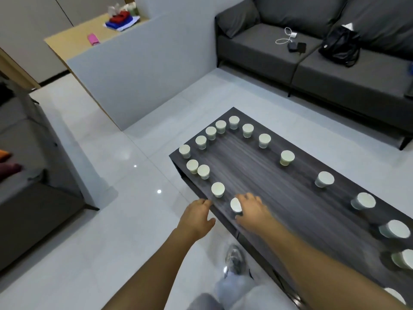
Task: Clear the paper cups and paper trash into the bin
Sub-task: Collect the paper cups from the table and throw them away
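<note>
A long rectangular coffee table (279, 186) with a dark, streaked wood-grain top carries pale paper cups, each a small tapered cone standing upside down with its flat round base facing up. Seventeen can be counted around the edge: five (211, 133) in a line along the far left end, two (198, 168) side by side just behind it, one (218, 189) alone on the near edge, one (236, 205) under the right hand, and eight (287, 157) strung along the far long side down to the lower right corner, where the last is cut off by the frame. The right hand (252, 211) reaches over the near edge with fingers curved around the side of that cup; motion blur leaves it unclear whether they have closed on it. The left hand (197, 217) hangs off the table just beside the edge, fingers loose and relaxed, holding nothing. A dark grey fabric sofa (312, 57) with square cushions stands beyond, on glossy pale floor tiles (111, 220). No bin shows.
</note>
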### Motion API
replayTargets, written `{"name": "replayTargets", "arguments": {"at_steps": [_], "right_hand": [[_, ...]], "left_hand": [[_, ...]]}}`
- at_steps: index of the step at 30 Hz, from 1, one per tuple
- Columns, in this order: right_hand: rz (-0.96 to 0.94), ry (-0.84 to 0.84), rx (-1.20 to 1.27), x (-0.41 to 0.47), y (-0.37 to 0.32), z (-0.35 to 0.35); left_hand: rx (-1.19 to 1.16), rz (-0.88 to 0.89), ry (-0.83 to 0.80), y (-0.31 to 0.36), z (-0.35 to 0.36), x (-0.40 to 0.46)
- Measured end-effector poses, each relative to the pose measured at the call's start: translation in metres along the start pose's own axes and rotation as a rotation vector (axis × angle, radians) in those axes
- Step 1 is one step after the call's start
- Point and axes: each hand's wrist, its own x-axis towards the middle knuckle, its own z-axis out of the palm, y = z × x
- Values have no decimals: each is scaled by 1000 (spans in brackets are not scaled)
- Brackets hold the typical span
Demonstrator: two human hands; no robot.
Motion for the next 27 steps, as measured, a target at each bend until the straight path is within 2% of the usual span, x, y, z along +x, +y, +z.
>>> {"name": "replayTargets", "arguments": {"at_steps": [6,13,21,27], "right_hand": [[88,-64,12,59,14,-15],[211,-123,87,112,35,11],[403,-157,204,180,45,68],[493,-150,204,235,48,121]], "left_hand": [[-22,3,-45,-3,-22,80],[40,63,-218,-19,1,170],[256,267,-336,-50,53,265],[388,414,-408,-76,105,330]]}}
